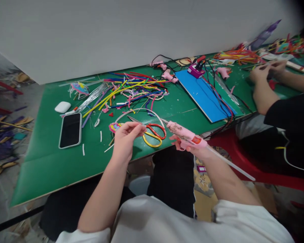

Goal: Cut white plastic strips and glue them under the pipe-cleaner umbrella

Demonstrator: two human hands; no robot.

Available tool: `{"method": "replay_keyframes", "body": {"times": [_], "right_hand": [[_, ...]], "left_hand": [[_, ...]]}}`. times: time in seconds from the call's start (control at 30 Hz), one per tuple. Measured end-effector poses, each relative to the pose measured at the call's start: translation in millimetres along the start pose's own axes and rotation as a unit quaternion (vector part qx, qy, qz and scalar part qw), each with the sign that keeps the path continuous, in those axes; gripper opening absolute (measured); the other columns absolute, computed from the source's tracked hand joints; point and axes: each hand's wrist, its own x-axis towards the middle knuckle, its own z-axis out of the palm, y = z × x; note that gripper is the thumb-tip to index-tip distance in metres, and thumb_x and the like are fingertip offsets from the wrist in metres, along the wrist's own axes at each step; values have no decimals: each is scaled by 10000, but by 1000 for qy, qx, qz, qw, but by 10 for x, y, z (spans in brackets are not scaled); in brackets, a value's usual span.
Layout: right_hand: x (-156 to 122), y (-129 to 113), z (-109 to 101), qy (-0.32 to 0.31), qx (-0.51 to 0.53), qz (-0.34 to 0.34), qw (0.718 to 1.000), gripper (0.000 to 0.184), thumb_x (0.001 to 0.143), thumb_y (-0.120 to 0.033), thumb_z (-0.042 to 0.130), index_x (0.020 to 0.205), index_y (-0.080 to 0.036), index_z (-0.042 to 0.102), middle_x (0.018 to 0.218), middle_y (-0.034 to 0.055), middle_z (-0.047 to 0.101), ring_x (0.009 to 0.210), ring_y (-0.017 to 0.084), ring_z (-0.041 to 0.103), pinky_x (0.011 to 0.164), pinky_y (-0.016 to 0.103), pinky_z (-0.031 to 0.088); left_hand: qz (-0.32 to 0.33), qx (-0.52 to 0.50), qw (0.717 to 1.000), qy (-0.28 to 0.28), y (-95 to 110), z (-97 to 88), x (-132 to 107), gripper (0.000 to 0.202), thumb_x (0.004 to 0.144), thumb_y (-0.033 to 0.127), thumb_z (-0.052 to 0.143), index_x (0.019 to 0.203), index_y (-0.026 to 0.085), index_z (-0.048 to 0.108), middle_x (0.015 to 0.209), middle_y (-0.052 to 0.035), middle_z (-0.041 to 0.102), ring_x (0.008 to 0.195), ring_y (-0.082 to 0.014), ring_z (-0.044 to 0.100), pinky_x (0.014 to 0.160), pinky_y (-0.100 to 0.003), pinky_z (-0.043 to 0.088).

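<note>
Right hand [186,143]: grips pink glue gun [184,134], nozzle aimed leftward.
Left hand [125,136]: pinches thin stick [138,123], just left of nozzle.
Scissors [153,133]: on desk [53,162], between hands.

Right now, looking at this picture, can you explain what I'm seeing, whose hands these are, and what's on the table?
This is one view from a camera worn on a person's head, looking down at their own bare hands. The right hand grips a pink glue gun. The left hand pinches a thin white strand. Between them lie scissors with red and yellow handles. On the green table are a phone, a white earbud case, a heap of coloured pipe cleaners and a blue sheet. Another person's hands work at the right.
</note>
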Motion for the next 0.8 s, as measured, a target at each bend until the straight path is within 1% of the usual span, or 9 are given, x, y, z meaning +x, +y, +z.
{"method": "replay_keyframes", "body": {"times": [0.07, 0.13, 0.23, 0.3, 0.43, 0.57, 0.63, 0.7, 0.8], "right_hand": [[-34, -37, 15, -31, 61, -25, 997, 633, 656, -596, 683, 1175, -248, 587, 1076, 89, 629, 566, 99, 562, 661, 331, 526], [-74, -46, 25, -47, 119, -50, 991, 539, 703, -580, 656, 1093, -207, 634, 1022, 79, 633, 552, 81, 551, 723, 343, 530], [-107, -32, 28, -40, 178, -68, 981, 542, 721, -616, 613, 998, -152, 663, 839, 57, 651, 514, 88, 544, 681, 339, 536], [-106, -28, 31, -35, 207, -62, 976, 549, 702, -646, 607, 960, -164, 658, 779, 40, 668, 452, 90, 525, 617, 336, 529], [-70, -51, 54, 0, 241, -29, 970, 522, 673, -702, 582, 880, -223, 591, 751, -3, 701, 316, 71, 443, 499, 306, 480], [-2, -69, 94, 56, 219, 15, 974, 516, 705, -742, 479, 821, -239, 487, 647, -38, 671, 227, 52, 301, 423, 281, 396], [40, -71, 121, 85, 184, 39, 978, 523, 730, -758, 391, 820, -247, 452, 631, -37, 659, 217, 51, 262, 396, 275, 356], [83, -69, 152, 108, 141, 62, 982, 553, 736, -781, 302, 814, -247, 426, 622, -25, 649, 213, 52, 242, 373, 269, 328], [136, -60, 192, 107, 104, 76, 986, 575, 737, -790, 254, 813, -243, 414, 634, -8, 649, 212, 52, 252, 360, 262, 319]], "left_hand": [[-9, 35, 999, -12, -85, 24, 15, 213, 664, 304, 754, 777, 151, 659, 652, -11, 692, 639, -125, 662, 633, -219, 513], [-7, 87, 996, -36, -123, 30, -8, 197, 697, 325, 722, 775, 152, 669, 623, -3, 677, 615, -117, 642, 635, -217, 498], [-21, 217, 969, -117, -133, -14, -109, 188, 758, 347, 652, 761, 162, 684, 592, 12, 643, 599, -109, 601, 614, -204, 460], [-40, 314, 929, -192, -147, -85, -213, 209, 794, 356, 603, 762, 170, 692, 591, 14, 627, 602, -113, 578, 591, -202, 430], [-58, 440, 848, -289, -281, -321, -469, 239, 844, 356, 520, 787, 195, 687, 648, 12, 652, 602, -121, 569, 582, -212, 397], [-57, 561, 764, -315, -569, -635, -669, 195, 841, 336, 527, 834, 219, 683, 759, -16, 698, 713, -171, 629, 657, -253, 425], [-65, 578, 754, -304, -704, -775, -714, 213, 850, 300, 508, 836, 194, 691, 807, -61, 710, 769, -212, 648, 707, -297, 449], [-67, 580, 754, -299, -773, -867, -732, 248, 870, 272, 469, 916, 185, 697, 925, -92, 715, 876, -231, 653, 796, -328, 463], [-63, 553, 763, -329, -686, -871, -745, 316, 863, 288, 501, 1138, 211, 637, 1171, -82, 655, 1102, -225, 589, 965, -343, 416]]}}
